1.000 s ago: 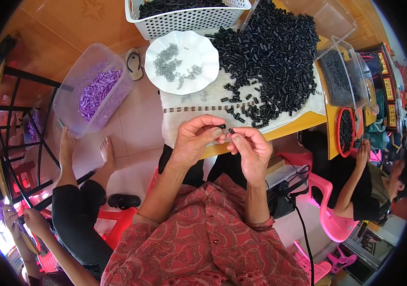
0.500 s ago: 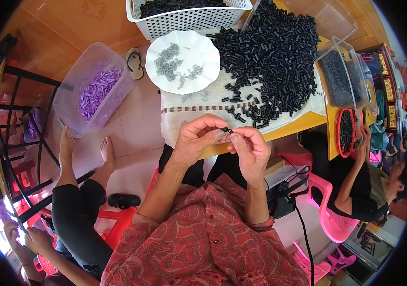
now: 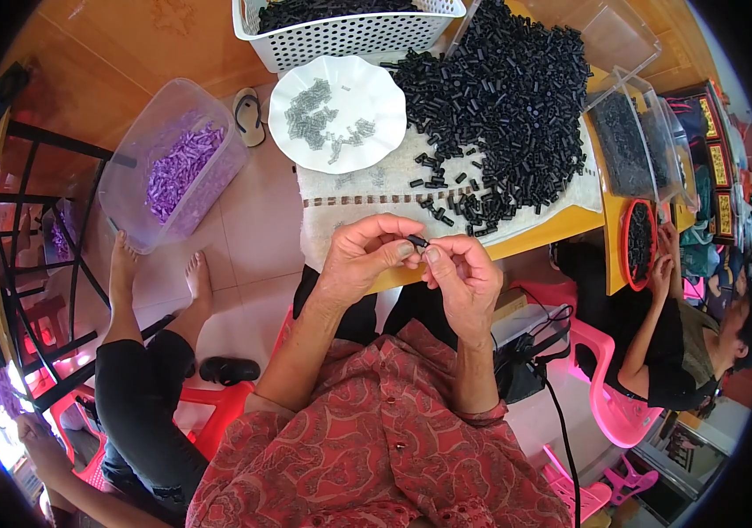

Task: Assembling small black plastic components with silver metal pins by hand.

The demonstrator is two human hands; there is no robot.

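Observation:
Between thumb and forefinger of my left hand [image 3: 360, 258] is a small black plastic tube [image 3: 416, 240], held over the near edge of the table. My right hand [image 3: 461, 275] is closed in a pinch against the tube's right end. Whatever small part those right fingertips hold is hidden by the fingers. Just beyond my hands lies a big heap of similar black tubes [image 3: 508, 114] on a pale cloth [image 3: 332, 227]. Left of the heap, a white scalloped plate [image 3: 367, 150] carries many tiny clear, greyish pieces [image 3: 310, 119].
A white perforated basket [image 3: 350, 48] of black parts stands at the back. On the floor at left is a clear tub [image 3: 121, 198] with purple pieces. Another person [image 3: 640, 352] sits at right beside a red tray [image 3: 626, 264]. At left, a person's bare legs [image 3: 121, 299] show.
The black tube has turned slightly between my fingertips and more of its length shows. My hands stay in the same place. The co-workers' hands at both sides have shifted.

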